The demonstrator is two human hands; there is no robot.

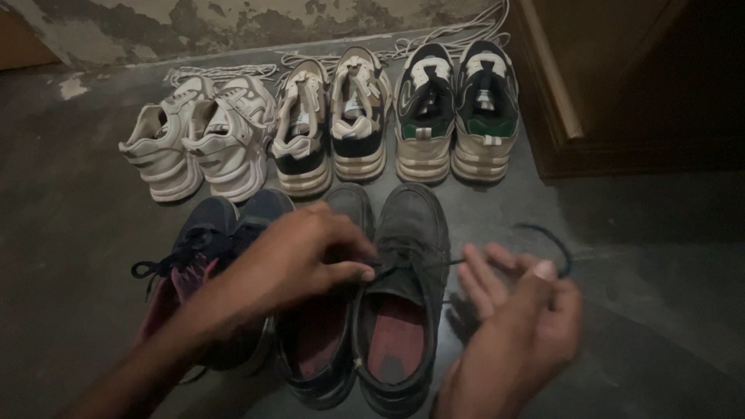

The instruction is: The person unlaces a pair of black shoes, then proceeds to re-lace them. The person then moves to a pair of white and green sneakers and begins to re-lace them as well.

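A pair of black lace-up shoes [407,233] with reddish insoles stands on the floor in front of me. My left hand [299,260] rests over the tongue area of the shoes, its fingertips pinching the black shoelace [555,240] near the eyelets. My right hand [516,318], blurred, holds the free end of that lace out to the right, where it loops above the fingers. Left of this pair, partly under my left forearm, lies a dark blue sneaker pair [209,225] with a pink lining.
Three more pairs line the wall behind: white sneakers [202,140], beige-and-black sneakers [334,124], and white-green-black sneakers [458,109]. Loose white laces [225,72] lie along the wall base. A dark wooden door frame [559,101] stands at the right. The floor is dark concrete.
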